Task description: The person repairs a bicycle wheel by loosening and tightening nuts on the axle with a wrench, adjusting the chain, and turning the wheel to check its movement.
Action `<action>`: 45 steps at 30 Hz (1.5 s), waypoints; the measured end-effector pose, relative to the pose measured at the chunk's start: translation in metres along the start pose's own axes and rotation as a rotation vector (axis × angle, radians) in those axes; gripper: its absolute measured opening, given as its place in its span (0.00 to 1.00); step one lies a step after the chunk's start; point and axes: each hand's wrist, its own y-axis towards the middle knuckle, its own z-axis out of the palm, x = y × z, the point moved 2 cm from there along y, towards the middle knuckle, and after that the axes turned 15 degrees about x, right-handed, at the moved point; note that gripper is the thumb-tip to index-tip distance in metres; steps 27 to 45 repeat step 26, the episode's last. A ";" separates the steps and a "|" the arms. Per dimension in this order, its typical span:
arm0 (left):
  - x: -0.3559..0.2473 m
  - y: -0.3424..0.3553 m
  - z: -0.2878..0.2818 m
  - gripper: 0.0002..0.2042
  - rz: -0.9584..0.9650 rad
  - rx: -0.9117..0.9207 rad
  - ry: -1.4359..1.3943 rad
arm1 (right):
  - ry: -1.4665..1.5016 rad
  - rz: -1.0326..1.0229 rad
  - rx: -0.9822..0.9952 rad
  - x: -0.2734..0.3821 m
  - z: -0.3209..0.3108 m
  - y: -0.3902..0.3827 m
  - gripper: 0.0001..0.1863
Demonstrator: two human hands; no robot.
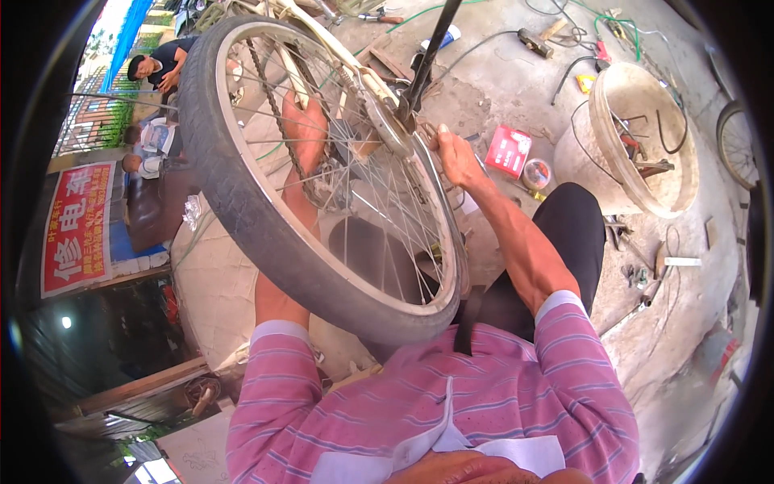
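A bicycle wheel [322, 310] with a worn black tyre stands tilted before me, close to my chest. Behind its spokes, a chain [278, 97] hangs at the left side of the hub. My left hand [305, 133] is seen through the spokes, its fingers closed around a cream frame tube [292, 73]. On the wheel's right side, my right hand [457, 157] is closed, thumb up, near the metal frame end [399, 133]. What lies between its fingers is hidden. A black bar [435, 56] rises from the frame just beyond that hand.
Right of the wheel are a red box [509, 150], a round container [536, 173] and a large pale bucket [601, 153] with metal parts inside. A hammer [535, 43], cables and loose tools lie about the concrete floor. A person [165, 64] sits at the far left, near a red banner [78, 230].
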 end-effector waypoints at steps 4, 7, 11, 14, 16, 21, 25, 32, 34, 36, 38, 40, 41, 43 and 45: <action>0.028 0.012 0.002 0.23 -0.039 -0.054 -0.009 | -0.035 0.090 -0.057 0.012 0.003 -0.014 0.39; 0.025 -0.001 -0.008 0.20 -0.052 -0.012 0.108 | -0.008 0.291 -0.009 0.045 0.008 -0.045 0.38; 0.052 0.006 -0.022 0.19 -0.095 -0.073 0.215 | -0.186 0.400 0.071 0.072 0.013 -0.066 0.40; 0.058 0.025 -0.003 0.18 0.264 -0.130 0.088 | -0.108 0.347 0.019 0.066 -0.005 -0.065 0.41; 0.008 -0.005 0.006 0.19 0.122 0.034 -0.079 | 0.017 0.397 0.026 0.052 -0.014 -0.066 0.42; 0.043 0.007 0.000 0.25 -0.090 0.067 -0.011 | 0.170 0.433 -0.042 0.038 -0.004 -0.046 0.41; 0.039 0.012 0.004 0.26 -0.009 0.073 -0.110 | 0.656 0.581 -0.329 0.017 -0.018 -0.030 0.35; 0.039 0.015 0.004 0.26 -0.005 0.078 -0.103 | 0.457 0.483 -0.247 0.017 -0.019 -0.028 0.35; 0.039 0.015 0.004 0.26 -0.005 0.078 -0.103 | 0.457 0.483 -0.247 0.017 -0.019 -0.028 0.35; 0.039 0.015 0.004 0.26 -0.005 0.078 -0.103 | 0.457 0.483 -0.247 0.017 -0.019 -0.028 0.35; 0.039 0.015 0.004 0.26 -0.005 0.078 -0.103 | 0.457 0.483 -0.247 0.017 -0.019 -0.028 0.35; 0.039 0.015 0.004 0.26 -0.005 0.078 -0.103 | 0.457 0.483 -0.247 0.017 -0.019 -0.028 0.35; 0.039 0.015 0.004 0.26 -0.005 0.078 -0.103 | 0.457 0.483 -0.247 0.017 -0.019 -0.028 0.35; 0.039 0.015 0.004 0.26 -0.005 0.078 -0.103 | 0.457 0.483 -0.247 0.017 -0.019 -0.028 0.35; 0.039 0.015 0.004 0.26 -0.005 0.078 -0.103 | 0.457 0.483 -0.247 0.017 -0.019 -0.028 0.35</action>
